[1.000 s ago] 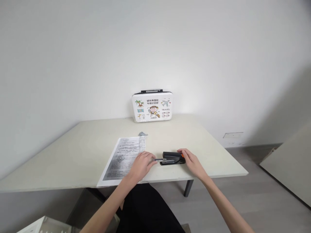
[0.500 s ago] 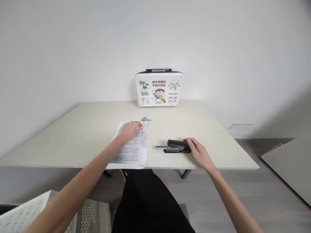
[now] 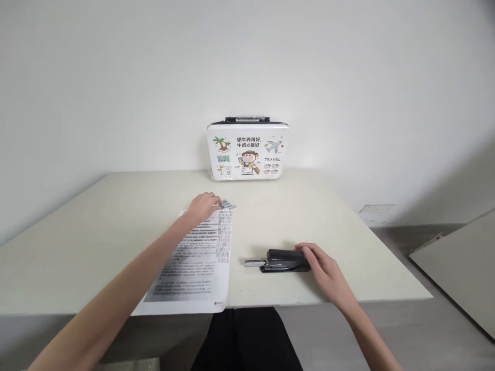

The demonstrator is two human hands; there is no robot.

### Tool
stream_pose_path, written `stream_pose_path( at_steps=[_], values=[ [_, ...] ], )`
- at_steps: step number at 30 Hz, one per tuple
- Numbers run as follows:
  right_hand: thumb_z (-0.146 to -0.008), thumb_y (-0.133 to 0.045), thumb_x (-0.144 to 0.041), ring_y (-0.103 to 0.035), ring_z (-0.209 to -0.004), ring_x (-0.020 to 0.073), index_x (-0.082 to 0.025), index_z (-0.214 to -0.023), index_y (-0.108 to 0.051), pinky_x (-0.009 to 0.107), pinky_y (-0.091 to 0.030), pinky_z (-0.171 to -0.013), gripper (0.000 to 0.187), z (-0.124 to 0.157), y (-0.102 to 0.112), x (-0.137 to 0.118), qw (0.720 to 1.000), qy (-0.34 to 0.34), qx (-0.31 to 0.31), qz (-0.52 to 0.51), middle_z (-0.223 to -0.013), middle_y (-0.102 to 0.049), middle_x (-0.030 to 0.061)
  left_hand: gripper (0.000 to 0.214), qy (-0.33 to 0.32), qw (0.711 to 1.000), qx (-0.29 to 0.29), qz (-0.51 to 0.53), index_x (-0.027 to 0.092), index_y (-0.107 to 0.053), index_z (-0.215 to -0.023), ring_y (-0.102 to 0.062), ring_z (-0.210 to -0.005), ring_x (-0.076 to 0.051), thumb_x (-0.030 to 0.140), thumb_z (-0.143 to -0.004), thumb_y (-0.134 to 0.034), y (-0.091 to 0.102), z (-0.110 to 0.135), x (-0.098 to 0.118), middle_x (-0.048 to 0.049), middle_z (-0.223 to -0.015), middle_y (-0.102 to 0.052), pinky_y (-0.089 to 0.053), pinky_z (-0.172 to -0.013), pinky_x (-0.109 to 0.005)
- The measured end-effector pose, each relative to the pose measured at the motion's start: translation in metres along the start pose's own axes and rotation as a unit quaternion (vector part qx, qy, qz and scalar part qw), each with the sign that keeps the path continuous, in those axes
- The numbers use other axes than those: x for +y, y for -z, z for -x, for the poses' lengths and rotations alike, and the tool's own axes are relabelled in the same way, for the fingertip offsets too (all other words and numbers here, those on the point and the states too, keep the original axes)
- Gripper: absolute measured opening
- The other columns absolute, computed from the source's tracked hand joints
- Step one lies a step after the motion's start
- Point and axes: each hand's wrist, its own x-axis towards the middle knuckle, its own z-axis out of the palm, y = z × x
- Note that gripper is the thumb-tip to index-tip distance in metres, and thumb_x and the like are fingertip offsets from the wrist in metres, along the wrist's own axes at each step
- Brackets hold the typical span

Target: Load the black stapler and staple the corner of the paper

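My left hand (image 3: 204, 207) reaches over the top edge of a printed sheet of paper (image 3: 193, 268), its fingers curled together at the left end of a small stack of silver staple strips (image 3: 229, 204). The fingertips appear to pinch these strips. My right hand (image 3: 323, 268) is wrapped around the rear end of a black stapler (image 3: 286, 260) lying on the table. From the stapler's front, on the left, the metal staple tray (image 3: 254, 263) sticks out. The sheet's lower edge reaches the front edge of the table, and my left forearm covers part of its left side.
A white case (image 3: 247, 154) with cartoon prints and a black handle stands at the back of the pale table (image 3: 116, 216), near the wall. Below the front edge are my legs in black (image 3: 251, 340).
My left hand has moved from the sheet's upper part to the staple strips beyond its top edge. My right hand stays on the stapler. The view has shifted, so the table sits lower.
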Motion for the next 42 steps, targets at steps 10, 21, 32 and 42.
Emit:
stream_pose_path(
  at_steps=[10,21,32,42],
  values=[
    [-0.103,-0.046,-0.063,-0.069,-0.117,0.0288,-0.027,-0.115,-0.071,0.036,-0.054,-0.096,0.046,-0.001,0.001,-0.002,1.000,-0.009,0.010,-0.003,-0.125,-0.076,0.0084,0.031,-0.054,0.996,0.000,0.070,0.021,-0.069,-0.102,-0.065,-0.110,-0.028,0.047,-0.099,-0.052,0.006,-0.003,-0.013,-0.0096,-0.114,-0.073,-0.046,-0.102,-0.041],
    [-0.102,-0.045,-0.064,-0.067,-0.116,0.0298,-0.026,-0.113,-0.072,0.040,-0.053,-0.100,0.048,-0.004,0.004,0.000,1.000,0.014,0.009,-0.002,-0.122,-0.076,0.0096,0.039,0.031,0.963,0.018,0.269,0.020,-0.059,-0.128,-0.069,-0.087,-0.021,0.045,-0.105,-0.040,0.027,0.040,0.046,-0.0040,-0.090,-0.073,-0.053,-0.083,-0.036],
    [-0.101,-0.046,-0.063,-0.068,-0.114,0.0283,-0.026,-0.109,-0.072,0.039,-0.050,-0.100,0.047,0.000,0.003,0.002,0.999,0.035,0.012,-0.002,-0.122,-0.076,0.0081,0.037,-0.006,0.943,-0.057,0.328,0.025,-0.073,-0.117,-0.070,-0.087,-0.022,0.052,-0.099,-0.056,0.036,0.122,0.131,-0.0042,-0.097,-0.076,-0.054,-0.079,-0.033],
    [-0.102,-0.043,-0.061,-0.070,-0.111,0.0281,-0.026,-0.106,-0.072,0.040,-0.050,-0.100,0.046,-0.001,0.001,0.001,0.998,0.065,0.017,-0.003,-0.117,-0.078,0.0069,0.026,-0.046,0.962,0.022,0.270,0.025,-0.074,-0.111,-0.070,-0.102,-0.025,0.040,-0.103,-0.054,0.007,0.148,0.164,-0.0057,-0.112,-0.077,-0.054,-0.092,-0.038]
  ],
)
